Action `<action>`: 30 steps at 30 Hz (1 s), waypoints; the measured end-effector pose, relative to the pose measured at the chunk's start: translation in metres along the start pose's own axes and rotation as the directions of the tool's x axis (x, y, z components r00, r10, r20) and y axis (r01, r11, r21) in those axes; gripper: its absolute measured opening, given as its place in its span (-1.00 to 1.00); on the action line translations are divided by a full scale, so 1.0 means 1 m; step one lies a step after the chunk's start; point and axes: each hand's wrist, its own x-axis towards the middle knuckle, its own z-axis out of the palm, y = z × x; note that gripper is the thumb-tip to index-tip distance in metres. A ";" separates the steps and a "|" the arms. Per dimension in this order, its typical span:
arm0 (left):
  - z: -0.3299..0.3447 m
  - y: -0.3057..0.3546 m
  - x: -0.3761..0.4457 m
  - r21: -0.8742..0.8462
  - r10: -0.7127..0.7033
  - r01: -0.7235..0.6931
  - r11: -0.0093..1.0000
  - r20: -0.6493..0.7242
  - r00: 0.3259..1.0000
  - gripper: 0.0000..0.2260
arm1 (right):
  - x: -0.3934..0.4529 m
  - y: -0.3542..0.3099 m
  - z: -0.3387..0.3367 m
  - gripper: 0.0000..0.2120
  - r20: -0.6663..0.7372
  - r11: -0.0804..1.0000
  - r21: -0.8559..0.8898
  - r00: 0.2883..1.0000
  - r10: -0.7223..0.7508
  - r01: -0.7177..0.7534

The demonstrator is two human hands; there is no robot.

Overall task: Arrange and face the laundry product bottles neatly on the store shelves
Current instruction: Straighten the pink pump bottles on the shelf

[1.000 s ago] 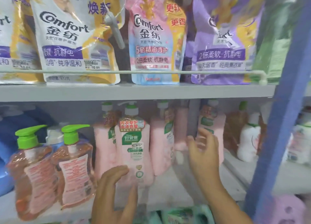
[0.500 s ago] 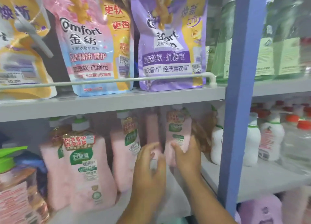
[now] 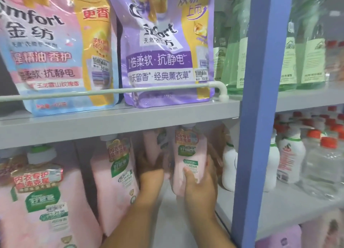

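Pink and upright, a laundry bottle (image 3: 189,160) stands well back on the lower shelf (image 3: 290,206), near its right end beside the blue upright post (image 3: 260,117), its green-and-white label facing outward. The right hand (image 3: 200,189) grips it low on the body, thumb across the front and fingers curled round the right side. The left hand (image 3: 149,171) reaches in just beside the bottle's left flank, against a second pink bottle (image 3: 152,143) that stands further back; blur hides whether its fingers are clamped on anything, so its state cannot be told. Toward the left end of the same shelf stand two more pink bottles with the same label, one in the middle (image 3: 117,182) and a larger-looking one at the front left corner (image 3: 44,201). A white bottle (image 3: 229,166) stands right of the held bottle, close to the post. On the upper shelf (image 3: 119,123), behind a white rail (image 3: 115,92), stand a pink Comfort pouch (image 3: 55,52) and a purple Comfort pouch (image 3: 163,52).
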 end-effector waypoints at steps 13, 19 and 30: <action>0.013 -0.024 0.041 -0.121 0.155 -0.136 0.983 0.167 0.974 -0.73 | 0.003 -0.003 -0.001 -0.72 0.214 0.991 0.124 0.976 0.027 -0.054; 0.015 -0.030 0.042 -0.134 -0.042 0.060 0.989 0.137 0.990 -0.70 | 0.017 -0.003 0.011 -0.91 0.332 0.988 0.057 0.936 0.118 -0.145; 0.012 -0.023 0.035 -0.202 0.124 -0.091 0.975 0.156 0.980 -0.64 | 0.029 0.011 0.030 -0.63 0.331 0.963 0.088 0.919 0.213 -0.255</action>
